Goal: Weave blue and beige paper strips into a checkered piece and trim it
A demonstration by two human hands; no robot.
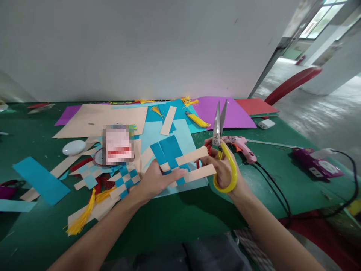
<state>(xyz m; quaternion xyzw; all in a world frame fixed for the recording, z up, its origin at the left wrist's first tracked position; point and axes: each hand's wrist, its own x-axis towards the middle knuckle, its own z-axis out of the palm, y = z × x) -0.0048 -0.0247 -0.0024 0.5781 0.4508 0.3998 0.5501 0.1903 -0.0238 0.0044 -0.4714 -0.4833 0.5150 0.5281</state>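
My left hand (158, 180) grips a woven paper piece (170, 148) of blue and pale peach strips, its thumb across the lower edge. Two peach strips stick out of the weave to the right and reach my right hand (225, 165). In that hand are scissors (230, 162) with a yellow handle, their blades pointing up and slightly apart. Whether the right fingers also pinch the strip ends is unclear. Left of my left hand lies a smaller woven blue and peach paper piece (126, 180). Beneath the held weave is a light blue sheet (182, 131).
A pink glue gun (244, 148) lies right of the scissors, its cord running to the table edge near a purple power strip (317, 162). A yellow cutter knife (199, 120), yellow tassel (81, 218), white oval object (73, 147) and purple sheet (225, 113) are around.
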